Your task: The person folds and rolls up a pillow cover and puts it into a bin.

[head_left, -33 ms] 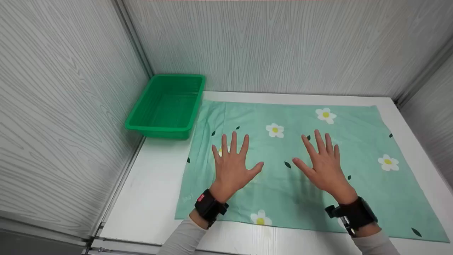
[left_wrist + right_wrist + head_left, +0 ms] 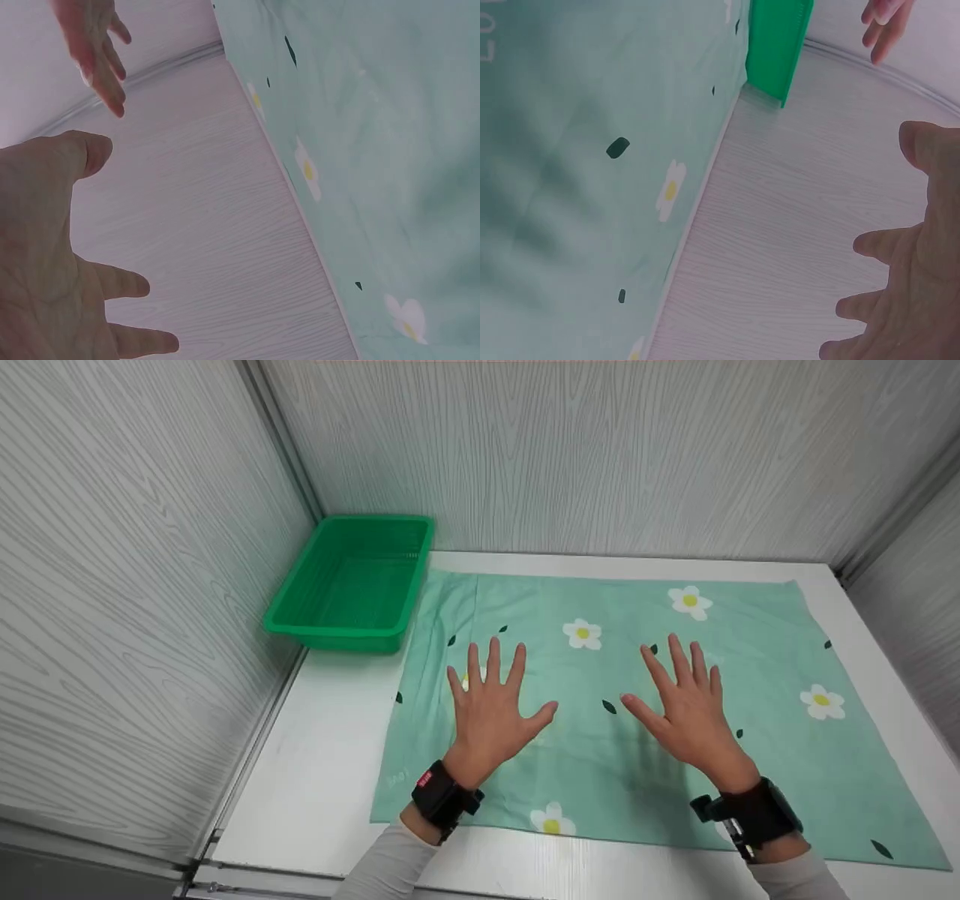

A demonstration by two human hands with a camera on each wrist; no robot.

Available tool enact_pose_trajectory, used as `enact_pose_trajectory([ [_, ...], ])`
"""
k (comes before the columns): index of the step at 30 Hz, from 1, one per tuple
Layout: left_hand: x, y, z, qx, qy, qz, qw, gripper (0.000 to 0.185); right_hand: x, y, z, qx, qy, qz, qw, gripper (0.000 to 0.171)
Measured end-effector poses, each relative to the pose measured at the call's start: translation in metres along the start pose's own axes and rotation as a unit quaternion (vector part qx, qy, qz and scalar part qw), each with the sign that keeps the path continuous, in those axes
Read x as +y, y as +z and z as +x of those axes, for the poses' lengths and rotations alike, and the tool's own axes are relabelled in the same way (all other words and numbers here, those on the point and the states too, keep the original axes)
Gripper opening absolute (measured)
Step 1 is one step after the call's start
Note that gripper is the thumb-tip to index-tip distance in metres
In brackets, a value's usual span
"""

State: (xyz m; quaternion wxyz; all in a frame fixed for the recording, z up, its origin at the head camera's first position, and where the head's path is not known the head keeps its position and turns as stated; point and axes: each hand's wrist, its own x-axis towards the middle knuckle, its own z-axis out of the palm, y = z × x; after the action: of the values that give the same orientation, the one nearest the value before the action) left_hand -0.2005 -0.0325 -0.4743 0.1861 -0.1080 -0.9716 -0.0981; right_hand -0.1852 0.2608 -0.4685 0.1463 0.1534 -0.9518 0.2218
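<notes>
A light green cloth (image 2: 585, 765) printed with white flowers and dark leaves lies spread over the white table. Above its left half my left hand (image 2: 489, 727) is held with fingers straight and spread, holding nothing. My right hand (image 2: 691, 724) hovers over the right half, fingers likewise spread, with a shadow on the cloth beneath it. Both wrist views show the hands raised off the cloth, the left palm (image 2: 37, 255) and the right hand (image 2: 922, 262) each with nothing in it. The cloth has faint creases along its left side.
A green plastic basket (image 2: 334, 641) stands at the table's back left corner, with nothing in it, beside the cloth. Wood-grain panels (image 2: 570, 457) enclose the back and both sides. The white table (image 2: 300, 780) shows around the cloth's edges.
</notes>
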Motion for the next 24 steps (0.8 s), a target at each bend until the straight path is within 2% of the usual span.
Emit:
enact_pose_trajectory([
  [6,-0.007,-0.004,-0.004,-0.002,-0.005,-0.006,1.0000,0.087,0.017,-0.008,-0.017,0.007,0.014,0.012,1.000,0.073],
  [10,-0.017,0.001,-0.013,-0.001,-0.006,-0.007,1.0000,0.085,0.043,-0.011,-0.048,0.006,0.034,0.010,0.999,0.076],
  [15,-0.036,0.010,-0.023,-0.009,-0.003,-0.014,0.9999,0.082,0.082,-0.012,-0.085,-0.033,0.071,-0.018,0.997,0.082],
  [20,-0.059,0.015,-0.033,-0.045,-0.027,-0.030,0.9982,0.082,0.110,-0.024,-0.110,-0.092,0.151,-0.045,0.983,0.090],
  [24,-0.075,0.016,-0.039,-0.075,-0.028,-0.044,0.9958,0.082,0.127,-0.039,-0.119,-0.099,0.216,-0.090,0.967,0.092],
])
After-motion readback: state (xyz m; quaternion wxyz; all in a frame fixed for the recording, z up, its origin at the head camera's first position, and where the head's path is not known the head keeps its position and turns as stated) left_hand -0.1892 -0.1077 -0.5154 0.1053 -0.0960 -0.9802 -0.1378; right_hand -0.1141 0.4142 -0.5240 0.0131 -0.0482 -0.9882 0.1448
